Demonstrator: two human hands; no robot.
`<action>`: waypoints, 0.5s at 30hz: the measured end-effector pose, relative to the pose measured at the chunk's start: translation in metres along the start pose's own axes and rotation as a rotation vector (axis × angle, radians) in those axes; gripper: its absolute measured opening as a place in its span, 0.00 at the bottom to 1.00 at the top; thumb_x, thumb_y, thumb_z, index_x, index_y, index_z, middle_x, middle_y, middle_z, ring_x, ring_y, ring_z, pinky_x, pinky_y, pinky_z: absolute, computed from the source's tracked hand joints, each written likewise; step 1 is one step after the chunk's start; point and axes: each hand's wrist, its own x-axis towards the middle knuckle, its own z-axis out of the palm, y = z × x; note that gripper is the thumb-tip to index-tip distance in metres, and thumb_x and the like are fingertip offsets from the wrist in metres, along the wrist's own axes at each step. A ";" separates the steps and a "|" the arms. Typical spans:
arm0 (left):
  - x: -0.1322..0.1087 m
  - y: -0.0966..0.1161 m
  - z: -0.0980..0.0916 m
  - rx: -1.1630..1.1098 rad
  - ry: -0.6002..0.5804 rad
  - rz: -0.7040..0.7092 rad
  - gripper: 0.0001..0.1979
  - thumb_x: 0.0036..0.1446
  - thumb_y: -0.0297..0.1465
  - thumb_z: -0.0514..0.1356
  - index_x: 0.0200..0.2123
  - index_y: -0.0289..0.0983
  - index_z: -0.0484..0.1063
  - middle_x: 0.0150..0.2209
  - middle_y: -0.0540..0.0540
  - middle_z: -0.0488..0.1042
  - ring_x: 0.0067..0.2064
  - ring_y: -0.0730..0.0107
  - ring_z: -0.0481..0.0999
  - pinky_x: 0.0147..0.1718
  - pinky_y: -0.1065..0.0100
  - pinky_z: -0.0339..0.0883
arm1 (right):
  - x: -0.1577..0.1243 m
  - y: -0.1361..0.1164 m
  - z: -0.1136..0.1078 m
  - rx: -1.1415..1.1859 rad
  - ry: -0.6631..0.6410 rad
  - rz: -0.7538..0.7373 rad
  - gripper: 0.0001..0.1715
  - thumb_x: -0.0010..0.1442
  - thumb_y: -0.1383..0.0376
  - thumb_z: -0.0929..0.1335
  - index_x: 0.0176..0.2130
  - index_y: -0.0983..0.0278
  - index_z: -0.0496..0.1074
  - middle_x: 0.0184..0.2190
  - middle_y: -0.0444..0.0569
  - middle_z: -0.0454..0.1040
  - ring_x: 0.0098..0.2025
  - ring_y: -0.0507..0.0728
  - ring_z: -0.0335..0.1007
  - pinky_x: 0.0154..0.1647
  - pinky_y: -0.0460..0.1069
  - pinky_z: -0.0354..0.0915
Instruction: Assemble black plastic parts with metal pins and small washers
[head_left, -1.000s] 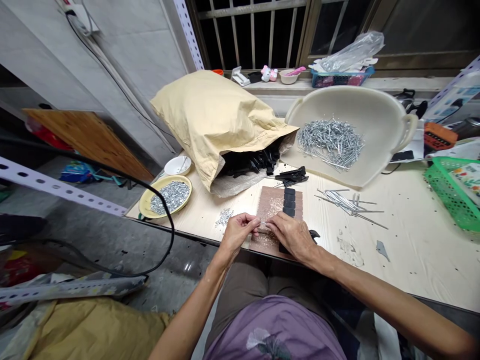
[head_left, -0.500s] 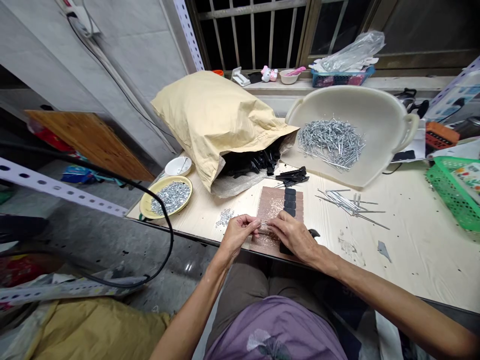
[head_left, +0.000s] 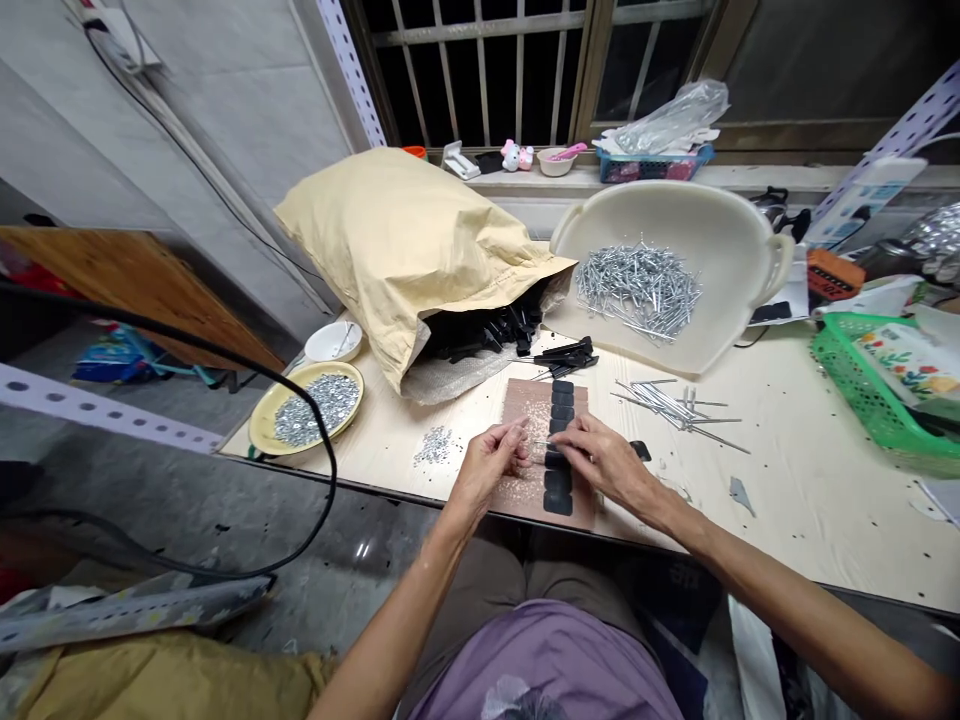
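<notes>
My right hand [head_left: 606, 458] pinches a thin silvery metal pin [head_left: 541, 442], its free end pointing left above the brown ribbed board [head_left: 517, 400]. Facing it across a small gap, my left hand [head_left: 495, 458] has thumb and fingers pressed together; whatever is between them is too small to make out. A column of black flat pieces [head_left: 557, 480] lies on the board, partly under my right fingers. Left of my left hand is a scatter of tiny shiny metal pieces [head_left: 433, 446]. Several long metal pins [head_left: 679, 405] lie loose on the table to the right.
A yellow dish [head_left: 259, 425] of small metal pieces and a white bowl [head_left: 322, 345] stand at left. The open paper sack [head_left: 390, 240] holds black parts, some spilling out [head_left: 566, 355]. Behind are a large white basin [head_left: 727, 300] with metal pins and a green basket [head_left: 847, 370].
My hands have drawn apart a little; the right one keeps the pin and is now over the black pieces. The whole view has shifted slightly.
</notes>
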 end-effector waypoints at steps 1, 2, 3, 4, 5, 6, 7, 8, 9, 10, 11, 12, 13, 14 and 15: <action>0.002 -0.002 0.002 0.042 0.028 0.026 0.24 0.54 0.44 0.59 0.49 0.35 0.73 0.30 0.48 0.71 0.24 0.78 0.70 0.24 0.73 0.66 | -0.001 0.009 -0.004 -0.035 0.008 0.007 0.14 0.65 0.64 0.60 0.44 0.60 0.73 0.35 0.49 0.68 0.36 0.53 0.67 0.36 0.47 0.64; 0.003 -0.005 0.004 0.099 0.066 0.060 0.24 0.55 0.44 0.58 0.49 0.36 0.72 0.31 0.48 0.71 0.23 0.79 0.68 0.22 0.73 0.65 | -0.002 0.019 -0.007 -0.078 0.023 0.021 0.14 0.65 0.63 0.60 0.44 0.60 0.73 0.34 0.49 0.69 0.36 0.53 0.67 0.35 0.47 0.63; 0.004 -0.008 0.006 0.170 0.107 0.101 0.23 0.56 0.44 0.57 0.49 0.36 0.72 0.32 0.48 0.70 0.22 0.79 0.67 0.21 0.73 0.64 | -0.002 0.028 -0.010 -0.123 0.043 0.043 0.14 0.65 0.62 0.60 0.44 0.60 0.73 0.34 0.49 0.70 0.35 0.54 0.67 0.35 0.47 0.63; 0.004 -0.011 0.008 0.252 0.144 0.148 0.22 0.57 0.43 0.56 0.49 0.36 0.73 0.33 0.47 0.70 0.23 0.79 0.67 0.21 0.73 0.63 | -0.001 0.037 -0.012 -0.164 0.061 0.064 0.14 0.65 0.61 0.60 0.44 0.60 0.73 0.34 0.49 0.70 0.35 0.54 0.67 0.34 0.47 0.62; 0.003 -0.015 0.009 0.338 0.173 0.204 0.20 0.58 0.42 0.55 0.48 0.37 0.73 0.35 0.46 0.70 0.25 0.77 0.69 0.23 0.72 0.64 | 0.001 0.046 -0.013 -0.200 0.075 0.078 0.14 0.65 0.61 0.60 0.43 0.61 0.73 0.34 0.49 0.71 0.34 0.54 0.67 0.34 0.47 0.62; 0.003 -0.018 0.011 0.422 0.197 0.264 0.18 0.59 0.41 0.55 0.47 0.38 0.74 0.36 0.46 0.71 0.28 0.75 0.71 0.26 0.71 0.66 | 0.003 0.054 -0.013 -0.229 0.086 0.087 0.14 0.65 0.60 0.60 0.42 0.61 0.73 0.34 0.49 0.71 0.34 0.54 0.67 0.34 0.47 0.61; 0.002 -0.021 0.012 0.500 0.215 0.323 0.17 0.59 0.39 0.55 0.46 0.38 0.74 0.38 0.45 0.71 0.33 0.72 0.72 0.31 0.70 0.67 | 0.007 0.061 -0.013 -0.256 0.092 0.090 0.15 0.66 0.59 0.60 0.41 0.61 0.73 0.34 0.49 0.71 0.34 0.53 0.67 0.34 0.47 0.60; 0.001 -0.023 0.013 0.567 0.228 0.374 0.15 0.60 0.38 0.55 0.45 0.39 0.75 0.39 0.45 0.72 0.37 0.70 0.72 0.36 0.68 0.67 | 0.010 0.067 -0.013 -0.280 0.093 0.087 0.15 0.66 0.59 0.60 0.40 0.62 0.73 0.34 0.49 0.71 0.34 0.53 0.67 0.33 0.47 0.60; 0.000 -0.025 0.014 0.618 0.236 0.413 0.14 0.60 0.36 0.54 0.45 0.39 0.75 0.40 0.44 0.72 0.40 0.68 0.72 0.40 0.67 0.66 | 0.014 0.072 -0.013 -0.301 0.091 0.080 0.16 0.66 0.58 0.60 0.40 0.62 0.73 0.35 0.49 0.71 0.33 0.53 0.66 0.33 0.47 0.59; -0.001 -0.026 0.015 0.651 0.244 0.438 0.14 0.61 0.36 0.54 0.45 0.39 0.75 0.40 0.44 0.72 0.42 0.67 0.72 0.41 0.67 0.66 | 0.018 0.077 -0.012 -0.317 0.089 0.072 0.17 0.66 0.58 0.59 0.39 0.62 0.73 0.35 0.49 0.71 0.33 0.53 0.66 0.32 0.47 0.58; -0.001 -0.027 0.015 0.671 0.249 0.451 0.14 0.61 0.35 0.53 0.45 0.38 0.74 0.40 0.44 0.72 0.42 0.67 0.72 0.42 0.66 0.65 | 0.021 0.080 -0.011 -0.326 0.087 0.065 0.17 0.66 0.58 0.59 0.39 0.62 0.73 0.35 0.49 0.71 0.33 0.53 0.66 0.32 0.47 0.58; -0.001 -0.027 0.015 0.684 0.252 0.457 0.14 0.62 0.35 0.53 0.45 0.39 0.74 0.40 0.44 0.72 0.42 0.67 0.72 0.42 0.66 0.65 | 0.023 0.082 -0.010 -0.332 0.083 0.058 0.17 0.66 0.58 0.59 0.39 0.62 0.73 0.35 0.49 0.71 0.34 0.53 0.66 0.32 0.47 0.58; -0.001 -0.028 0.015 0.692 0.256 0.458 0.14 0.62 0.35 0.53 0.45 0.39 0.74 0.40 0.44 0.72 0.41 0.68 0.72 0.41 0.67 0.65 | 0.022 0.083 -0.009 -0.334 0.079 0.045 0.17 0.66 0.58 0.59 0.38 0.62 0.73 0.34 0.49 0.71 0.34 0.53 0.66 0.32 0.47 0.57; 0.000 -0.028 0.014 0.698 0.261 0.458 0.14 0.62 0.35 0.52 0.45 0.39 0.74 0.40 0.44 0.72 0.41 0.68 0.72 0.41 0.67 0.66 | 0.020 0.082 -0.007 -0.334 0.076 0.026 0.17 0.67 0.59 0.58 0.38 0.63 0.73 0.34 0.49 0.71 0.33 0.53 0.65 0.32 0.47 0.57; 0.000 -0.029 0.014 0.704 0.266 0.456 0.14 0.62 0.35 0.52 0.45 0.39 0.74 0.39 0.44 0.72 0.41 0.68 0.72 0.40 0.67 0.66 | 0.017 0.079 -0.005 -0.328 0.067 -0.004 0.18 0.67 0.61 0.58 0.38 0.63 0.73 0.33 0.49 0.71 0.33 0.53 0.65 0.32 0.47 0.57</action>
